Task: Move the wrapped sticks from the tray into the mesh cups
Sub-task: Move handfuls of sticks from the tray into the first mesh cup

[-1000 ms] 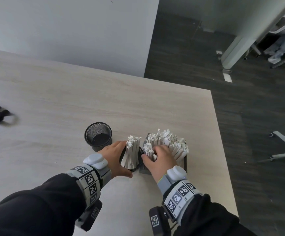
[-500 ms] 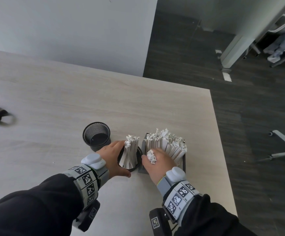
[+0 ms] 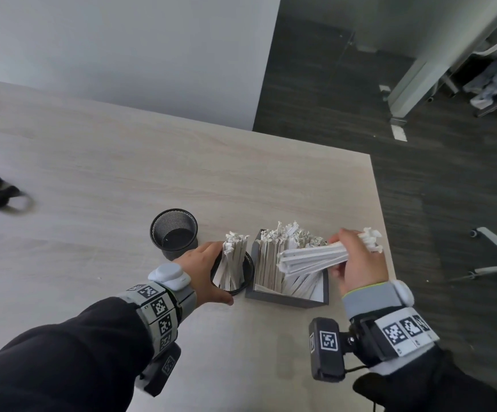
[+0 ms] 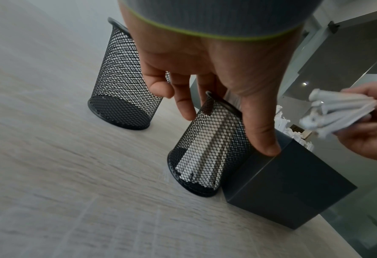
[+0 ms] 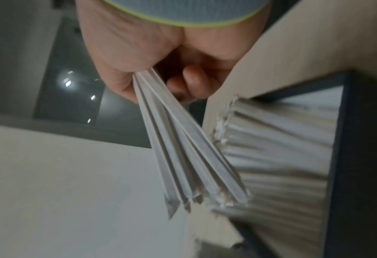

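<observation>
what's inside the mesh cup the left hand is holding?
The near mesh cup, held by the left hand, contains a loose bundle of wrapped sticks, leaning with crumpled tops above the rim. Through the mesh they reach the bottom. The count and the cup floor are hidden.

Black long sleeves, grey wristbands with a yellow-green edge, white bands with black square marker codes, white rounded modules, black wrist cameras with marker tags
</observation>
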Available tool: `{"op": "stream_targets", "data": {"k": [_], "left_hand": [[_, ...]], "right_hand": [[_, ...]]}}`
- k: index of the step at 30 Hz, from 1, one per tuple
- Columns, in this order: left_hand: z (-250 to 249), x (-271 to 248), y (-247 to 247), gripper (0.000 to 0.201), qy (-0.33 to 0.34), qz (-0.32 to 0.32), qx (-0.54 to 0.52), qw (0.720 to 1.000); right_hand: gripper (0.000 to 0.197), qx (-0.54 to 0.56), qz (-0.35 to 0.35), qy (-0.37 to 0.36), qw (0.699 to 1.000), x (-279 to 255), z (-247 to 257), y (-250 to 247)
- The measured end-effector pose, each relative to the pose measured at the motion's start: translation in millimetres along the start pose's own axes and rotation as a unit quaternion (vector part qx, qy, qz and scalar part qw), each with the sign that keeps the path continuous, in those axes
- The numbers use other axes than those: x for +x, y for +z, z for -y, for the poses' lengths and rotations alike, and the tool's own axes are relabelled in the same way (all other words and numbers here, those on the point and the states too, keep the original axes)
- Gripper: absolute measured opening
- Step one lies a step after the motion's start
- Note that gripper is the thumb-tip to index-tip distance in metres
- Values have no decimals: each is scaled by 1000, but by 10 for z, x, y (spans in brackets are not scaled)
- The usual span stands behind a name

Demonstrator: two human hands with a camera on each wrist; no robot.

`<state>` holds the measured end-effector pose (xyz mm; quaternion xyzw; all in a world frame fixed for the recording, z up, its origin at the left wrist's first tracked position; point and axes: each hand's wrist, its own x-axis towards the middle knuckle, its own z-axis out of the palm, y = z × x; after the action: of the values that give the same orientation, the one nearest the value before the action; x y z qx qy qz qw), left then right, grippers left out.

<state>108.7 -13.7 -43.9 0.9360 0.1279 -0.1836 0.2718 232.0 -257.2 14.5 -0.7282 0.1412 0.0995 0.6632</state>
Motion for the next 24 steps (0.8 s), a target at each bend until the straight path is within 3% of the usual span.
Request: {"op": "stream_targets", "data": {"k": [2,6,8,11,13,15,17,20,22,24], "left_hand": [[0,-1,-1,110,-2,-2,0,1000],[2,13,6,107,-5,0,1,1000],[0,14,4,106,-7,1,5,1000],[12,29,18,107,-14,1,1,1000],[31,43,40,105,-14,-2,-15,1000],[42,51,55,104,-16,-7,-20,1000],[38,34,54,107,-20,-13,-24,999],[40,11,47,112,-18,-15,-19,1000],[51,6,36,112,-16,-11,-20,1000],[51,9,38,112,-14,-9,-21,1000]], "right_hand": [[20,21,81,-10,996,-98,23,174],[23,-170,205,-72,961,-312,3,527],[30,-266,227,-115,930,-366,-32,704],[32,-416,259,-181,853,-386,-102,956],[35,-449,293,-206,819,-383,-163,1038],[50,-417,294,-217,832,-350,-215,992],[53,-363,258,-203,872,-287,-205,847],[25,-313,188,-155,918,-147,-253,541],[13,-335,151,-142,919,-101,-339,349],[9,-363,157,-133,909,-109,-446,194]]}}
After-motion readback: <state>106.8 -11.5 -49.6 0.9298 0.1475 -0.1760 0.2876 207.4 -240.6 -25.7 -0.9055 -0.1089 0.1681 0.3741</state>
